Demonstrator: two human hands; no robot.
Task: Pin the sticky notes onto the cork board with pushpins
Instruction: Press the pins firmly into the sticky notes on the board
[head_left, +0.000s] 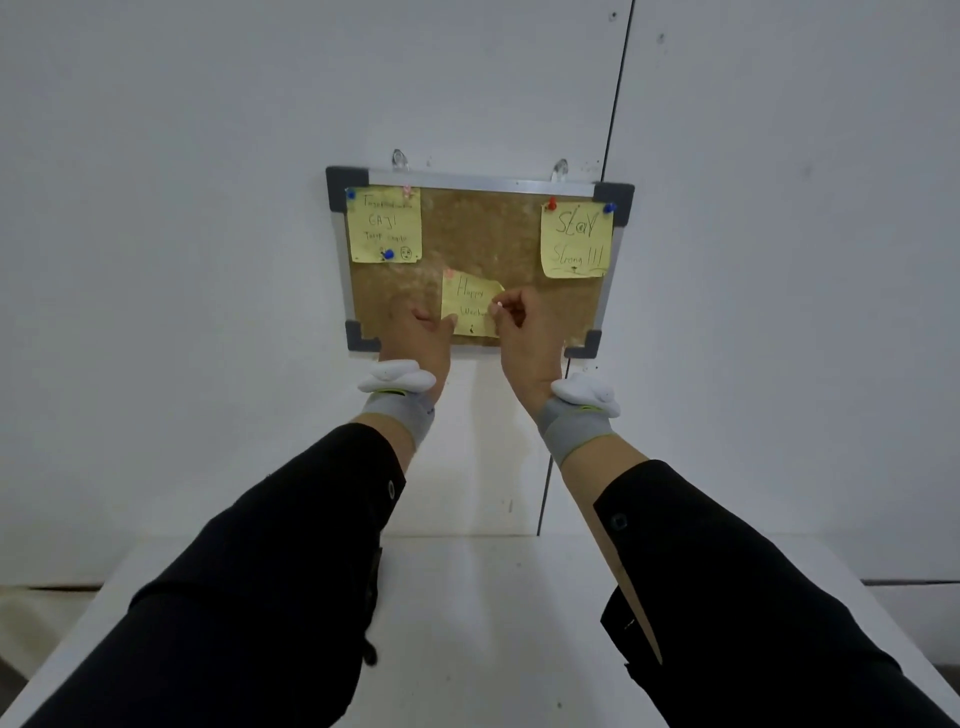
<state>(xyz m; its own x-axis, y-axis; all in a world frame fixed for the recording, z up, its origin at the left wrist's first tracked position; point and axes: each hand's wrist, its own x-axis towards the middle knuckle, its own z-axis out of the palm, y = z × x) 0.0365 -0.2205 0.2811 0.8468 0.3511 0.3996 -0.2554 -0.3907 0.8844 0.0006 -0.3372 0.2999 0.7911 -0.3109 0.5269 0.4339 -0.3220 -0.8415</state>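
A cork board (480, 234) in a metal frame hangs on the white wall. A yellow sticky note (385, 224) at its top left carries blue and pink pushpins. Another yellow note (575, 241) at the top right is held by a red pushpin (552, 203) and a blue pushpin (609, 208). A third yellow note (469, 304) lies low in the middle, a pink pin at its top left corner and its top right corner curled. My left hand (418, 332) presses its lower left edge with the thumb. My right hand (524, 325) pinches a white pushpin (497, 305) at the note's right edge.
Two clear hooks (399, 158) hold the board's top rail. A white table (483, 613) stands below against the wall. A dark vertical seam (615, 104) runs down the wall right of the board.
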